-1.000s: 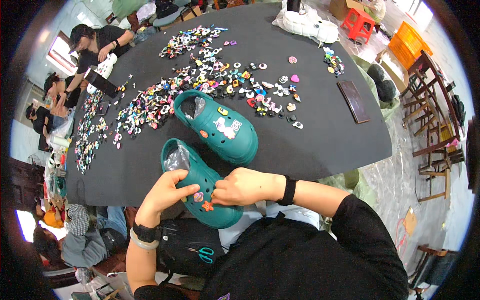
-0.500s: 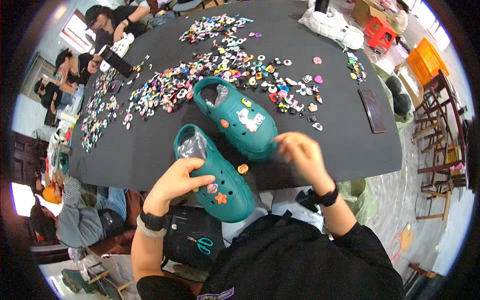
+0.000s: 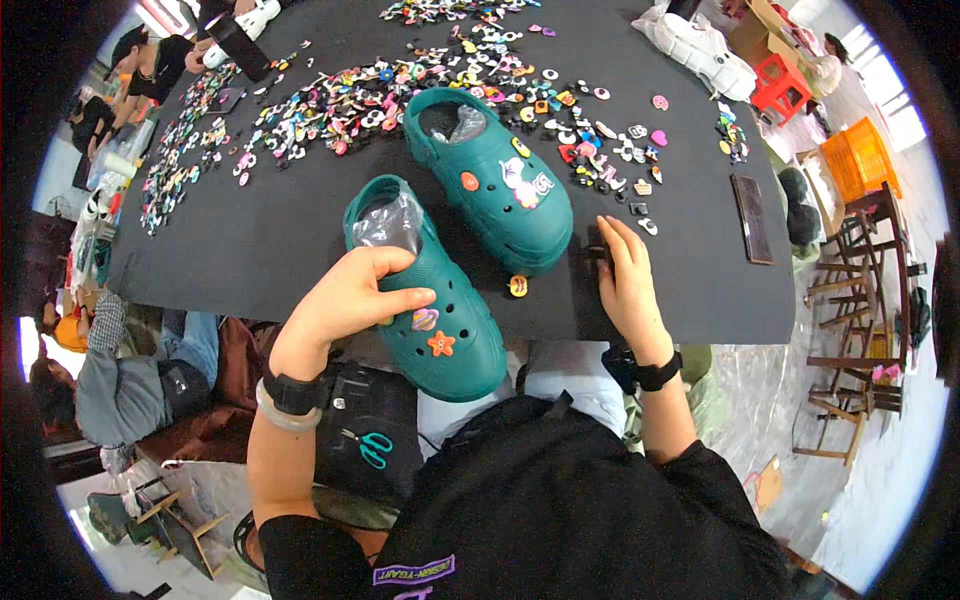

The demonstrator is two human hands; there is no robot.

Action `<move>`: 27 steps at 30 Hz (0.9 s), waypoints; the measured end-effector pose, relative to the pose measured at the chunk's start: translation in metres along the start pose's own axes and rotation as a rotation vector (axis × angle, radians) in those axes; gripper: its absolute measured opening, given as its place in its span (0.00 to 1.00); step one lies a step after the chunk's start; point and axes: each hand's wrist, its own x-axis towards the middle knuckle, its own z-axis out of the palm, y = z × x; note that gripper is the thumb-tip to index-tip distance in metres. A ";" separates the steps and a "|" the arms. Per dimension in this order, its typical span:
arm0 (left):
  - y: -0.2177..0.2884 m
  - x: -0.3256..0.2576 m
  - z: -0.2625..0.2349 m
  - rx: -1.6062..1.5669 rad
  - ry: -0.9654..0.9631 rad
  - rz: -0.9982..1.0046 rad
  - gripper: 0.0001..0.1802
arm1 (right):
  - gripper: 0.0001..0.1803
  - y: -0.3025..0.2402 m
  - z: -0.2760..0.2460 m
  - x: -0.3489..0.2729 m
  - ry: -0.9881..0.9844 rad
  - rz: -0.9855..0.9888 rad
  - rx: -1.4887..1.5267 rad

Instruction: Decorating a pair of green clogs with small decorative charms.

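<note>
Just left of the far clog (image 3: 490, 200), the near clog (image 3: 437, 270), grasped by the left hand (image 3: 350, 300), juts past the table (image 3: 690, 310) edge; slackened fingers could drop it. Right of the far clog, the right hand (image 3: 630, 280), fingers extended, apparently empty, could knock the charm (image 3: 517, 286) at that clog's toe.

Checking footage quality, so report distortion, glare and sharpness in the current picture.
Head view: the table bows at its edges, corners fall black, the upper-right window washes out white, clear plastic glints, the left hand and starfish charm look fairly sharp.
</note>
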 end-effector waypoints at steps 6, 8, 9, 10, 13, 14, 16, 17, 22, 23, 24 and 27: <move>0.002 -0.003 0.002 0.031 0.055 0.049 0.12 | 0.15 -0.028 -0.013 0.001 0.131 0.025 0.268; 0.001 -0.003 0.001 0.035 0.045 0.029 0.12 | 0.10 -0.041 -0.008 -0.003 -0.078 -0.093 0.277; 0.000 -0.001 0.000 0.041 0.040 0.002 0.12 | 0.11 -0.048 -0.003 -0.002 -0.169 -0.142 0.277; 0.000 -0.002 0.000 0.046 0.032 0.009 0.12 | 0.15 -0.052 0.009 -0.002 -0.157 -0.238 0.321; 0.001 -0.001 0.003 0.022 0.056 0.015 0.12 | 0.20 -0.060 0.026 -0.004 -0.232 -0.278 0.174; 0.001 -0.003 0.003 0.013 0.070 -0.012 0.12 | 0.19 -0.059 0.029 -0.006 -0.249 -0.278 0.188; 0.004 -0.003 0.006 -0.020 0.083 -0.044 0.12 | 0.18 -0.052 0.029 -0.009 -0.264 -0.276 0.201; 0.003 -0.003 0.005 -0.017 0.087 -0.048 0.12 | 0.17 -0.047 0.026 -0.010 -0.251 -0.249 0.215; -0.004 -0.001 0.005 -0.008 0.089 0.042 0.11 | 0.13 -0.002 0.006 -0.008 -0.139 -0.139 0.181; -0.003 0.000 0.006 -0.008 0.087 0.044 0.11 | 0.13 0.010 0.001 -0.005 -0.132 -0.120 0.144; -0.002 -0.002 0.006 -0.024 0.086 0.020 0.11 | 0.12 0.019 0.000 -0.001 -0.084 -0.095 0.138; 0.000 -0.007 0.004 -0.014 0.082 -0.031 0.11 | 0.11 0.032 -0.001 0.014 -0.011 -0.031 0.071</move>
